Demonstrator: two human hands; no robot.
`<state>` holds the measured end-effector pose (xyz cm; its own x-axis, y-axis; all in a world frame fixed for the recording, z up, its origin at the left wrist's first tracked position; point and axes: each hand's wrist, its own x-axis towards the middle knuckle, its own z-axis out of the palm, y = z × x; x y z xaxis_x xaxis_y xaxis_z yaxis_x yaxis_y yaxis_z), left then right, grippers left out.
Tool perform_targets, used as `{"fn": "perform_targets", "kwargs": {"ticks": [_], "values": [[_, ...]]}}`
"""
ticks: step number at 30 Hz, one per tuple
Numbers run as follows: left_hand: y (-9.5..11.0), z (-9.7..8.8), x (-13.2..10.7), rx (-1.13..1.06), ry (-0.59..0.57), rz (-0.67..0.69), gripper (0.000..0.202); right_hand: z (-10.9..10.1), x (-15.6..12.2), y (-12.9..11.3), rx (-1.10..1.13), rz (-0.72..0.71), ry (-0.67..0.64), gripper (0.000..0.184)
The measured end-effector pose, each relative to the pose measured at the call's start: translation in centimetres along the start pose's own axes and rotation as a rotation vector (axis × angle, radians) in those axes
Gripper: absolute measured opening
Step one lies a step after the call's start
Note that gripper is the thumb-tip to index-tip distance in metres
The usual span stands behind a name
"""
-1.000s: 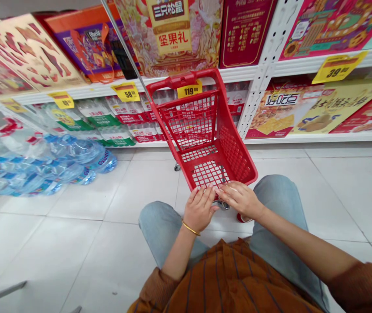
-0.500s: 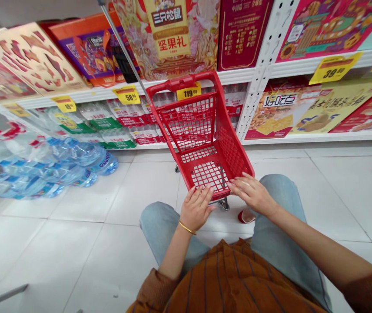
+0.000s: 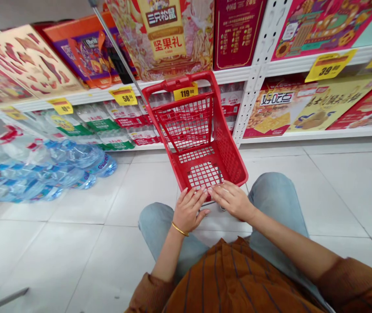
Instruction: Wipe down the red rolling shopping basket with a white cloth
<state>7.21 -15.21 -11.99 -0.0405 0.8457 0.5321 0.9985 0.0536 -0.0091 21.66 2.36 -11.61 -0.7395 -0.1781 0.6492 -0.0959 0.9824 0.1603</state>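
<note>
A small red toy-size shopping cart [image 3: 234,161] stands in front of me, its basket bare inside and its handle toward the shelf. My left hand [image 3: 190,208], with a gold bangle [image 3: 180,229] at the wrist, lies over the near rim of the basket. Its fingers are stretched out and the thumb sticks out to the side. Close beside it, my right hand [image 3: 233,201] also rests on that rim with its fingers extended flat. The fingertips of both hands nearly meet. My palms' undersides are hidden.
Ahead runs a white shelf [image 3: 319,135] with gift boxes [image 3: 168,43] above and packs of bottled drinks [image 3: 114,139] below. Large water bottles [image 3: 84,158] stand on the tiled floor [image 3: 71,243] at left. A metal pole [image 3: 117,50] rises by the cart handle. My knees flank the cart.
My right hand has slid left along the cart's near rim toward my left hand. My left hand stays on the rim. The whole view has shifted slightly.
</note>
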Motion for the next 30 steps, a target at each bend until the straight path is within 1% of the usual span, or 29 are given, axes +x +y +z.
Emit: {"fn": "perform_targets", "kwargs": {"ticks": [7, 14, 17, 20, 23, 27, 30], "values": [[-0.3, 0.1, -0.1, -0.011, -0.004, -0.001, 0.052, -0.3, -1.6, 2.0, 0.041, -0.020, -0.003, 0.035], [-0.7, 0.0, -0.2, -0.009, -0.036, -0.001, 0.053, -1.1, -3.2, 4.1, 0.046, 0.002, -0.066, 0.037], [-0.6, -0.1, -0.1, -0.024, -0.034, -0.016, 0.052, -1.5, -3.4, 4.5, 0.056, 0.008, -0.076, 0.038], [-0.2, -0.1, 0.0, -0.042, -0.015, -0.042, 0.052, -1.8, -3.0, 4.2, 0.071, 0.028, -0.065, 0.039], [0.3, 0.0, 0.0, -0.034, 0.003, -0.077, 0.053, -1.6, -2.1, 2.8, 0.111, 0.071, -0.024, 0.042], [0.7, 0.3, -0.1, -0.040, 0.022, -0.101, 0.052, -0.7, -0.4, 0.4, 0.159, 0.074, 0.011, 0.042], [0.5, 0.3, -0.2, -0.058, 0.027, -0.097, 0.050, 0.0, 0.2, -0.3, 0.127, 0.082, 0.000, 0.037]]}}
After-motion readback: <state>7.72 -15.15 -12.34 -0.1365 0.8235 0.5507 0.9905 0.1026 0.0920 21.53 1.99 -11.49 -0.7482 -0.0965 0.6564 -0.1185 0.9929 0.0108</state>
